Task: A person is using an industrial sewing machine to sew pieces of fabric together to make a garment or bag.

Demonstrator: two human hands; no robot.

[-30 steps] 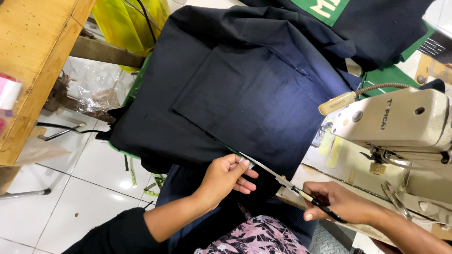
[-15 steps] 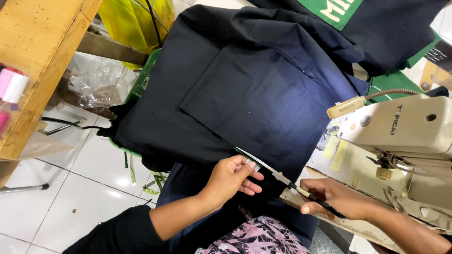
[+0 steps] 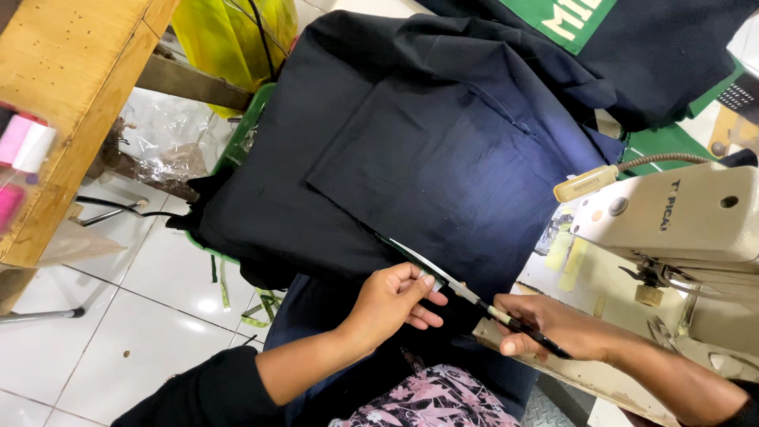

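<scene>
1. Scissors (image 3: pixel 458 289) lie slantwise between the two hands, their long blades reaching up and left along the lower edge of the dark navy fabric (image 3: pixel 411 158).
2. Right hand (image 3: pixel 553 326): its grip is closed around the black handles, which gives it control of the blades; whether the blades stand open or together cannot be told from this view.
3. Left hand (image 3: pixel 391 304): fingers pinched together at the fabric's edge right beside the blades, apparently holding the cloth taut so the edge stays steady against the steel.
4. Spread flat, the fabric drapes over a green frame (image 3: pixel 241 138), so its near edge hangs free toward the person's lap, within easy reach of both hands.
5. A cream sewing machine (image 3: pixel 680 217) stands just right of the fabric on the table (image 3: pixel 569 372), with a small lamp head (image 3: pixel 585 183) on a flexible neck pointing at the cloth.
6. To the left, a wooden bench (image 3: pixel 71 119) bears pink thread spools (image 3: pixel 24 142); white tiled floor (image 3: pixel 118 316) shows below.
</scene>
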